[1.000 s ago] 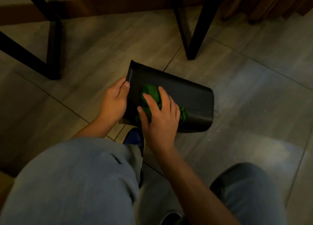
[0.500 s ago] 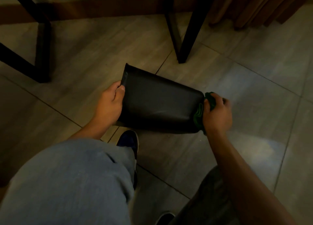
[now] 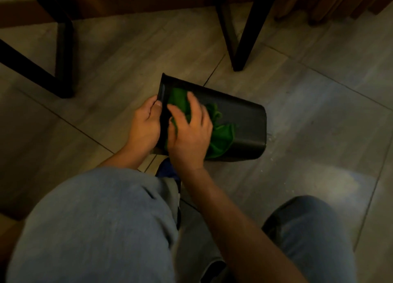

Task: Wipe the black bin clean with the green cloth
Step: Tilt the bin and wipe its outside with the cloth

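On the far left, black metal furniture legs [image 3: 61, 55] stand on the grey tiled floor [image 3: 319, 104], well apart from the person's fingers. The person's left hand [image 3: 144, 125] grips the rim end of the smooth black plastic bin [image 3: 248, 121], which lies on its side on the floor; the thumb presses on the outside of the rim while the other fingers curl out of sight, so the hand is closed around the bin's edge. Just to the right, the right hand [image 3: 189, 138] lies flat on the bin's upturned side, its fingers [image 3: 194, 104] spread and blurred, pressing down the crumpled green cloth [image 3: 221, 136]. The cloth pokes out beyond the fingertips towards the rim and bunches to the right of the hand, towards the bin's closed base. Below the hands are the person's knees in light blue jeans [image 3: 102, 225], with a dark blue shoe [image 3: 168, 171] just under the right wrist. Another black furniture leg [image 3: 244, 38] stands beyond the bin.
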Motion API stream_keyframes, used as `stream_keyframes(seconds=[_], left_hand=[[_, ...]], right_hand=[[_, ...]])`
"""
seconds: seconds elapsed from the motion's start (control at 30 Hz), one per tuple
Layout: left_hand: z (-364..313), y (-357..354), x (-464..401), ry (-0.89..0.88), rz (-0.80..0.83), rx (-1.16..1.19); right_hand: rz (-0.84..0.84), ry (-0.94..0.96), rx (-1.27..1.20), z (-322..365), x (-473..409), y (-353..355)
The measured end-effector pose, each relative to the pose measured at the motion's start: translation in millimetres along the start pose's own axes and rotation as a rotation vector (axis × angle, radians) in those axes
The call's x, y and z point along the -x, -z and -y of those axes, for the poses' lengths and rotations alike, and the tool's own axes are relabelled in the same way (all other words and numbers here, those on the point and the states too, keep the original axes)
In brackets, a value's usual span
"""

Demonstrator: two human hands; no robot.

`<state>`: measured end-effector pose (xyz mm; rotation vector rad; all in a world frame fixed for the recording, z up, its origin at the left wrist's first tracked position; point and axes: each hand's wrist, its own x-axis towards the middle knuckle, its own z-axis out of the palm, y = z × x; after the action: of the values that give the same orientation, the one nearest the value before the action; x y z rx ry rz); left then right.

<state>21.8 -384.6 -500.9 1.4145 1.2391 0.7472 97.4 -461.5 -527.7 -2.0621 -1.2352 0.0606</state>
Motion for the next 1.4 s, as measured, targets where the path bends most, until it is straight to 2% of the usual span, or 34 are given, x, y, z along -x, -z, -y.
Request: stream_keyframes(seconds=[0.2,0.4,0.5,0.6,0.73,0.9,1.1,1.2,1.4], left_hand=[[7.9,9.2,-3.3,0.090,-0.016,0.029],[5.4,15.5,-1.6,0.042,0.028,-0.066],[-1.9,15.8,-1.0,0.026,0.050,-0.077],[-4.4,14.6,-0.2,0.008,0.093,-0.072],[-9.6,11.9,-0.2,0.021,0.123,-0.021],[-21.5,1.9,3.9,0.027,0.077,0.019],[-20.6,-0.4,-9.8,-0.043,0.069,-0.048],[-17.4,-0.8,-8.4,-0.032,0.092,-0.077],[-20.4,5.9,-6.7,-0.033,0.104,-0.152]], right_hand=[[0.042,-0.017,0.030,-19.4,-9.9,4.6],[-0.095,-0.388,0.100,-126.2,-35.1,51.0],[-0.116,-0.598,-0.011,-175.5,-26.4,75.6],[-0.150,-0.669,-0.107,-183.8,-11.8,86.2],[-0.251,-0.537,-0.199,-146.3,-29.9,97.6],[-0.053,-0.314,-0.366,-78.6,-58.6,82.8],[0.094,-0.060,-0.327,-4.5,-29.4,45.8],[0.086,0.024,-0.268,-9.4,-0.5,47.3],[0.137,-0.048,-0.013,-88.6,28.3,81.5]])
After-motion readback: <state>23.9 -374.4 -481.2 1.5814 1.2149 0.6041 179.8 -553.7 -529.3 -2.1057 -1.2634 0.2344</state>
